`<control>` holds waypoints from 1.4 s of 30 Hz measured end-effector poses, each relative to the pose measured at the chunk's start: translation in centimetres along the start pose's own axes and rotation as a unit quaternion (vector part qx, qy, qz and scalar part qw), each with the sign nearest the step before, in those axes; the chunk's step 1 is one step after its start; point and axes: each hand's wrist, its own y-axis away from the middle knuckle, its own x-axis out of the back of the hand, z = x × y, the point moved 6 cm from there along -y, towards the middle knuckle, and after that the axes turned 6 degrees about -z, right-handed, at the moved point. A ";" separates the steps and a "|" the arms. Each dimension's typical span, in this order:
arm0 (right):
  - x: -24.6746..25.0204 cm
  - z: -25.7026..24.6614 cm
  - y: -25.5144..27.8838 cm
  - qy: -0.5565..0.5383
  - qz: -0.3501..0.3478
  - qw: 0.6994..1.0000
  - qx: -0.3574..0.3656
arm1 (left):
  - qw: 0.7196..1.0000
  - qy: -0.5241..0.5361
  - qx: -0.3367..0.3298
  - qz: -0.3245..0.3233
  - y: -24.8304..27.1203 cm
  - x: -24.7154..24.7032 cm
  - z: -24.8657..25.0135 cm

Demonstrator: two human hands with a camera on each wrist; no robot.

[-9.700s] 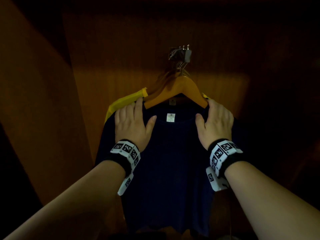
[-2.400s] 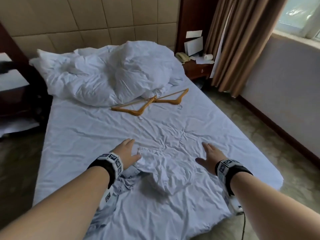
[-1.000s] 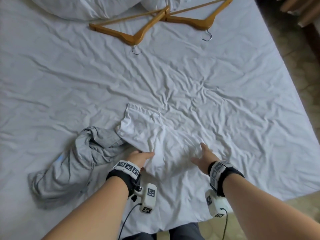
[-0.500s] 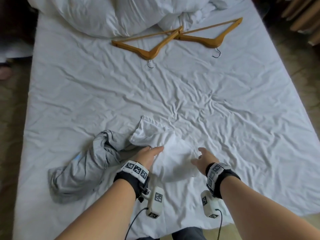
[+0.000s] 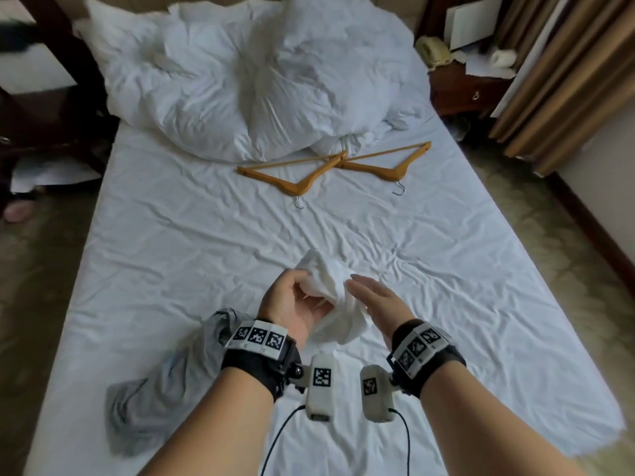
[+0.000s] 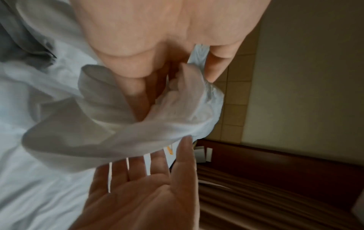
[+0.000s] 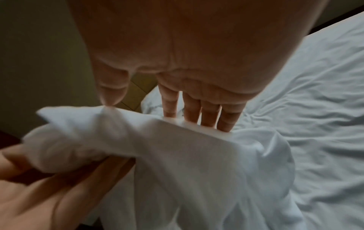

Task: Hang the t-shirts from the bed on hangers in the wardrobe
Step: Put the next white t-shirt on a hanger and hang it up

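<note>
A broad stretch of bare, wrinkled sheet on the bed (image 5: 192,255) lies open between the hands and the two wooden hangers (image 5: 330,168), so a hand could pass straight across it. Behind the hangers, the heaped duvet (image 5: 254,80) blocks the head end. A crumpled grey t-shirt (image 5: 161,393) covers the near-left sheet. The white t-shirt (image 5: 330,290) bunched in the left hand (image 5: 295,304) fills the gap up to the flat right hand (image 5: 376,302). The sheet to the right lies bare to the mattress edge.
</note>
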 end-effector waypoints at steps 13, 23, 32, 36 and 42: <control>-2.7 -6.2 4.3 0.058 0.122 0.976 0.170 | 0.971 -0.197 -0.134 -0.036 5.4 0.9 4.9; -1.0 -5.5 6.5 0.014 0.293 0.943 0.155 | 0.932 -0.280 -0.229 0.001 8.7 3.1 8.8; -4.0 -6.9 9.3 0.018 0.205 0.959 0.192 | 0.920 -0.278 -0.238 -0.140 11.7 -0.9 8.5; -5.9 -8.2 9.9 0.053 0.098 0.975 0.190 | 0.941 -0.207 -0.217 -0.154 12.7 -2.1 9.0; -7.8 -7.8 10.8 0.115 0.041 0.973 0.197 | 0.947 -0.115 -0.229 -0.193 14.9 -4.5 11.1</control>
